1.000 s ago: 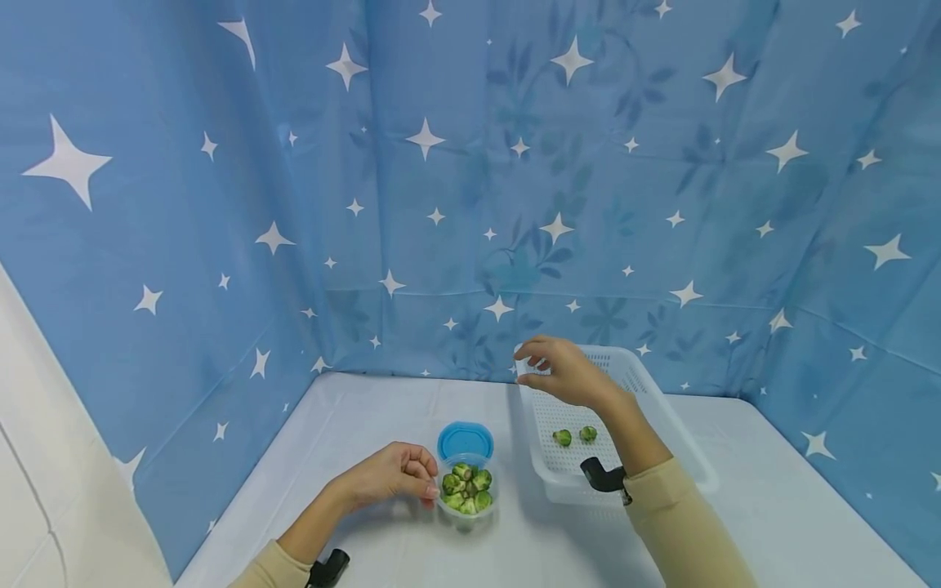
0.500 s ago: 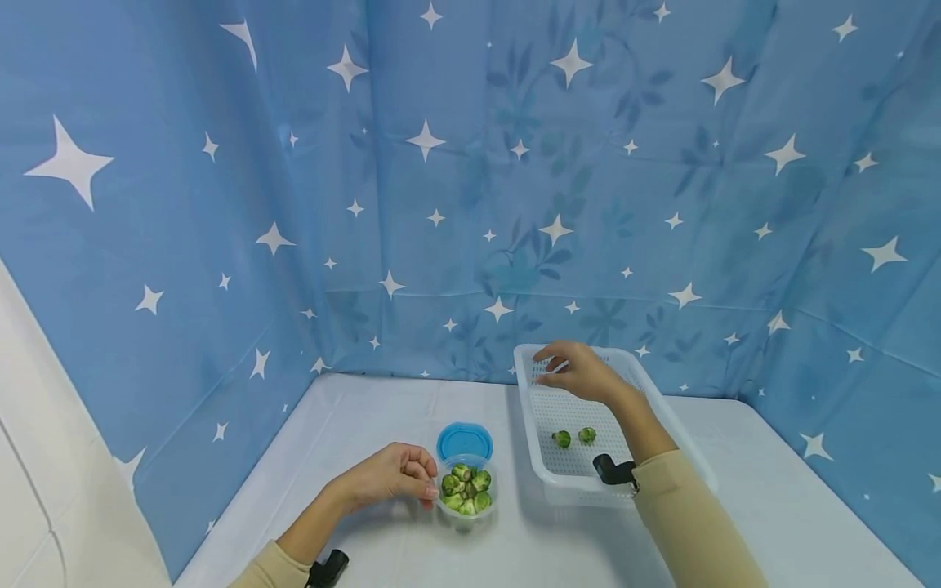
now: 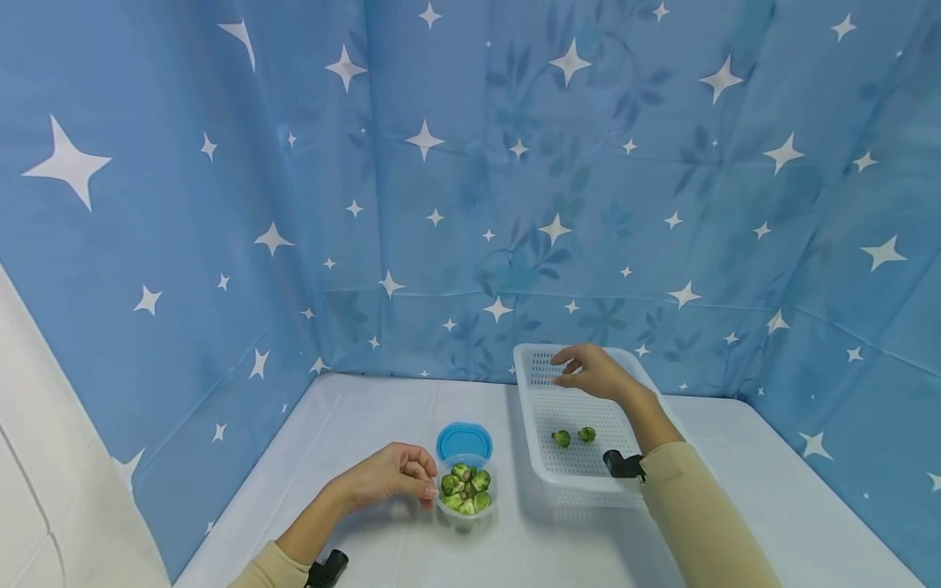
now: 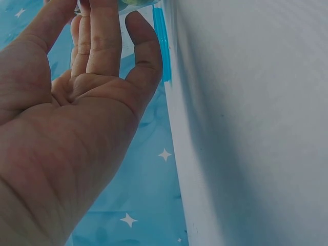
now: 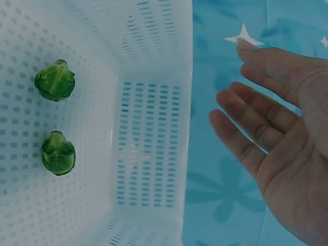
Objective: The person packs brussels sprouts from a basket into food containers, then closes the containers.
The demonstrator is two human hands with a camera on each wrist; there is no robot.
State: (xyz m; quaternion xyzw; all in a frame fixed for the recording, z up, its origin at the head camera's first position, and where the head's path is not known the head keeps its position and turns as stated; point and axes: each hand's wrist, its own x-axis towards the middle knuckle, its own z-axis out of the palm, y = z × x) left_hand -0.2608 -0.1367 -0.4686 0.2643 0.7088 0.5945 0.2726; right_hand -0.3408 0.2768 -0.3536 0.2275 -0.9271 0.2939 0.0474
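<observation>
A small clear round container (image 3: pixel 465 523) stands on the table, filled with several Brussels sprouts (image 3: pixel 466 482). At its left side, the thumb and fingertips of my left hand (image 3: pixel 397 475) hold its rim; the exact contact is partly hidden. Just behind the container lies a blue lid (image 3: pixel 465 442). Over the far part of a white perforated plastic basket (image 3: pixel 544 467) hovers my right hand (image 3: pixel 597 374), fingers loosely bent and nothing between them. Two Brussels sprouts, one left (image 3: pixel 561 438) and one right (image 3: pixel 586 434), sit on the basket floor below that hand.
White cloth covers the table (image 3: pixel 367 408). A blue curtain with white stars (image 3: pixel 456 188) encloses the back and sides. The basket's raised walls surround the two sprouts in it.
My right hand has moved rightward and slightly down, from above the basket's far left corner to over its interior. The left hand, container, lid and sprouts have stayed put.
</observation>
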